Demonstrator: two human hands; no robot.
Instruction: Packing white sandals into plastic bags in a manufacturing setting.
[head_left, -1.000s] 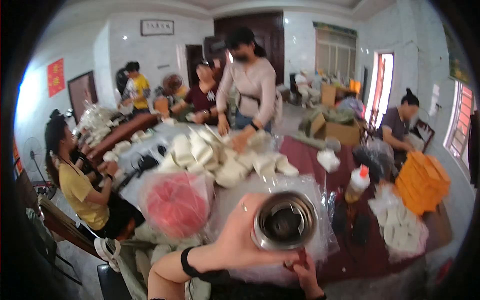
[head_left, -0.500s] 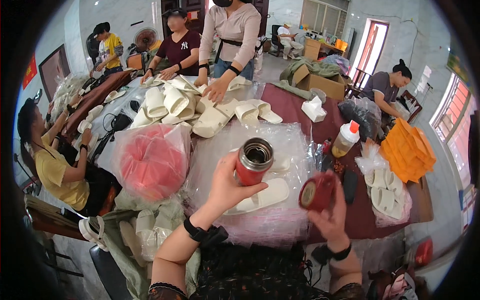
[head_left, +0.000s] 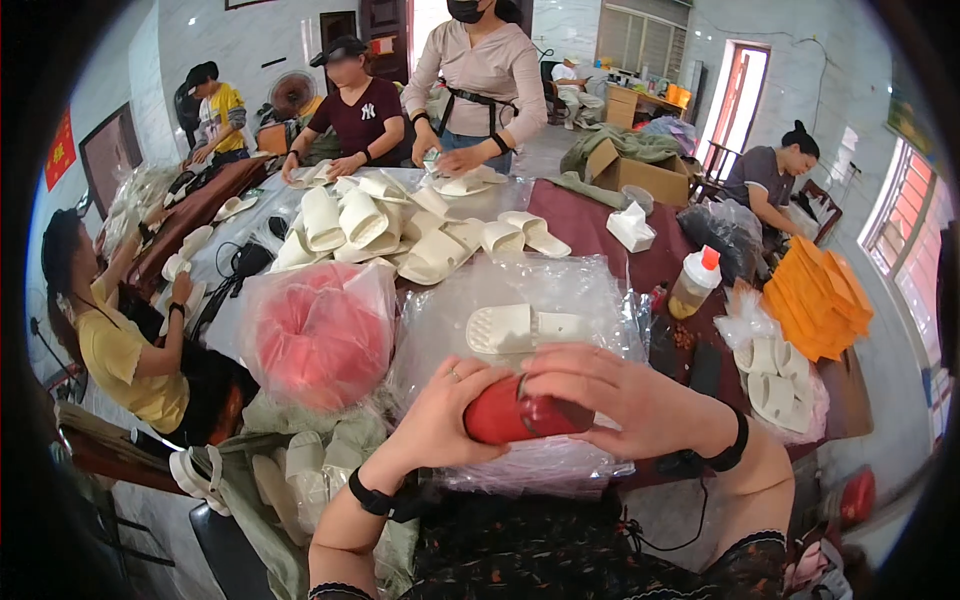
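My left hand (head_left: 432, 412) is closed around the body of a red thermos flask (head_left: 494, 410), which is tilted on its side above the near part of the table. On its other end, my right hand (head_left: 625, 395) grips the dark red cap (head_left: 556, 416), its fingers curled over the top. Cap and flask meet; whether the thread is engaged cannot be seen. Just beyond my hands, a cream slipper (head_left: 500, 329) lies on a stack of clear plastic bags (head_left: 425, 345).
A heap of cream slippers (head_left: 360, 220) covers the table's middle. Left of my hands sits a pink bundle in plastic (head_left: 318, 335). To the right are a bottle with a red-orange lid (head_left: 693, 285), bagged slippers (head_left: 775, 395) and orange bags (head_left: 818, 298). Several people work around the table.
The flask's open mouth was showing and the cap was apart in my right hand. Now cap and flask are together, tilted sideways and lower. Across the table, a standing person has straightened up.
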